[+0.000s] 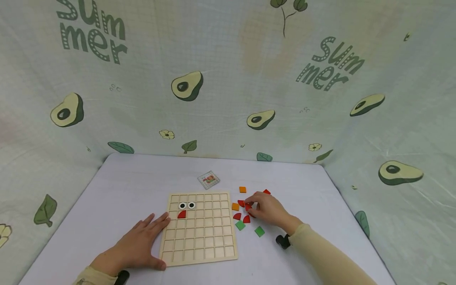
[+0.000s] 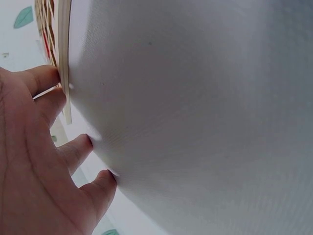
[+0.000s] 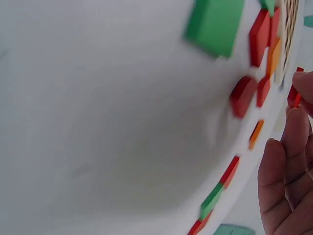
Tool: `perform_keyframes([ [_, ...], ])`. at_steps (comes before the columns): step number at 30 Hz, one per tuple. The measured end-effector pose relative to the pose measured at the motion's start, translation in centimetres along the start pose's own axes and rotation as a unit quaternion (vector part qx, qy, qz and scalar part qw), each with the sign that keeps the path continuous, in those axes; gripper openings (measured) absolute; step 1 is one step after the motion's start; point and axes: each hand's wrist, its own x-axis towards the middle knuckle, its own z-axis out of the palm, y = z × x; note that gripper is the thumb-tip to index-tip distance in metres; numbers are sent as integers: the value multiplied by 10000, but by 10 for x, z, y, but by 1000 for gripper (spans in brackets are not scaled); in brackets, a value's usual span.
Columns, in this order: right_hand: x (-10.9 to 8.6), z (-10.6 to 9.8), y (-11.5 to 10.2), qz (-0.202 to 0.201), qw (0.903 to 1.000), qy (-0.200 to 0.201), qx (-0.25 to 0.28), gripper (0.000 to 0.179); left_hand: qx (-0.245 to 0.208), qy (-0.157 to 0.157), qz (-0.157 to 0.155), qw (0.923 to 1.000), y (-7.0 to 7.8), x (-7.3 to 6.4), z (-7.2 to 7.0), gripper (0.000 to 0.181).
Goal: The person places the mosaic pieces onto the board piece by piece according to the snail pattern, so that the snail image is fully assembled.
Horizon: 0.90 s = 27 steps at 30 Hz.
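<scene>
A light wooden grid board [image 1: 210, 241] lies on the table. Two round eye pieces [image 1: 187, 206] sit side by side in its upper left cells, with a red quarter-round tile [image 1: 182, 214] just below the left one. My left hand [image 1: 140, 243] rests along the board's left edge, fingers spread; in the left wrist view its fingertips meet the wooden rim [image 2: 64, 54] and the table. Right of the board, my right hand [image 1: 268, 209] pinches a red tile [image 3: 295, 93] between thumb and finger, above other loose red tiles [image 1: 246, 219].
Orange square tiles [image 1: 242, 189] and green square tiles [image 1: 259, 231] lie scattered right of the board. Another red tile [image 1: 266, 192] is partly behind my right hand. A small picture card [image 1: 208, 180] lies beyond the board. Printed cloth [image 1: 224, 95] hangs behind the table.
</scene>
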Motion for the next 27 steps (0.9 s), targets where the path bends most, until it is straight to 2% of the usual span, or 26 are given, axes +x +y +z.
perform_keyframes([
  [7, 29, 9, -36, -396, 9988, -255, 99, 27, 20, 0, -23, 10000, 0, -1, -2, 127],
  [13, 57, 28, -69, -415, 9973, -599, 132, 28, -22, -33, -68, 10000, 2, -2, -5, 126],
  [17, 72, 44, -88, -612, 9960, -654, 16, 27, -20, 22, -14, 10000, 1, -2, -5, 126],
  [22, 82, 59, -109, -783, 9945, -681, -172, 27, -4, 85, 32, 10000, 0, -1, -3, 126],
  [27, 85, 70, -121, -911, 9931, -663, -331, 25, 15, 87, 56, 9999, -2, -1, -1, 126],
])
